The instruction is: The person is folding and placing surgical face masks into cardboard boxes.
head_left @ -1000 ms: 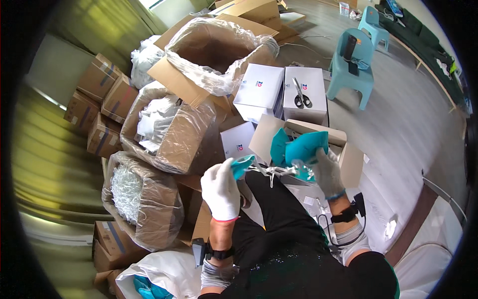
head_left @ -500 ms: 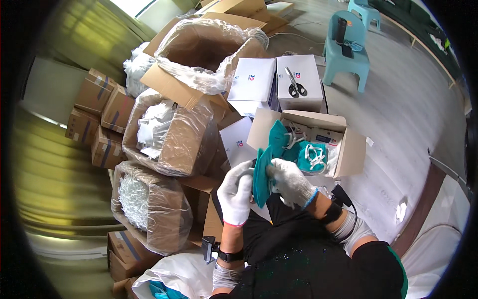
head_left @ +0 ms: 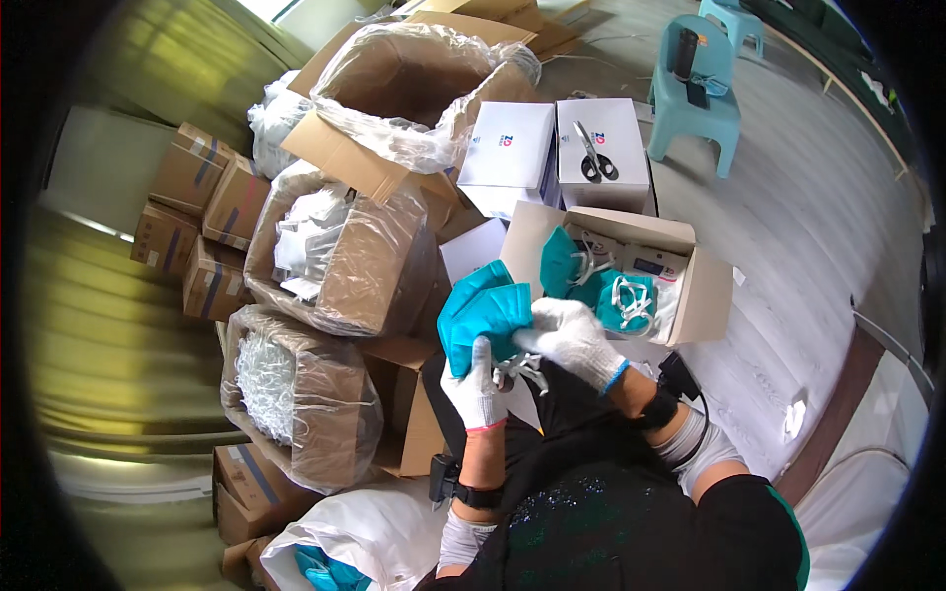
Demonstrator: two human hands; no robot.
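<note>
Compared with half a second ago, the teal mask [head_left: 485, 313] now stands higher and flatter in front of the open carton [head_left: 705, 295], the left hand [head_left: 475, 386] gripping its lower edge while the right hand [head_left: 567, 337] pinches its side, so folding seems underway.

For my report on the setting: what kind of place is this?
Probably a packing or storage room. Stacked cardboard cartons stand about, some lined with plastic, and both gloved hands hold teal face masks beside an open box of masks.

mask straps [head_left: 520, 368] probably tangled, hidden behind right hand [head_left: 570, 338]
</note>
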